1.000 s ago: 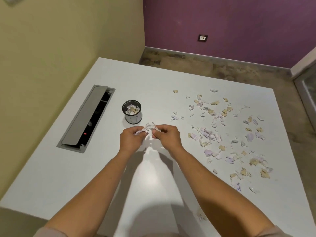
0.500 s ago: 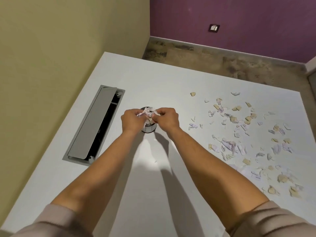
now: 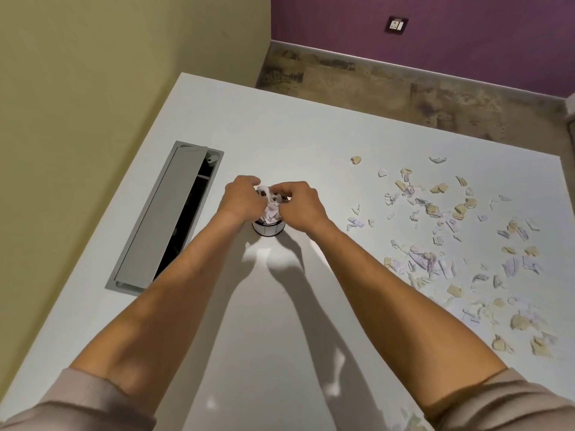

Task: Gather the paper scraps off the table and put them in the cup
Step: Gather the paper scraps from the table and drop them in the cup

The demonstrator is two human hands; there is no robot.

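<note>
Now both hands, left hand (image 3: 241, 200) & right hand (image 3: 300, 206), sit over the cup (image 3: 268, 229) at frame centre, each grip pinching a bunch of scraps (image 3: 270, 203) that hangs into its mouth. Best to loosen the fingers slowly, low over the rim, so nothing falls outside. Many loose scraps (image 3: 435, 244) lie on the table (image 3: 280, 306) at right.

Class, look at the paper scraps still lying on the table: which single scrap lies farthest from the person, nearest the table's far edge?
The pale curled scrap at the top of the scatter. The tan scrap lies about level with it, but farther left and farther from that edge.
</note>
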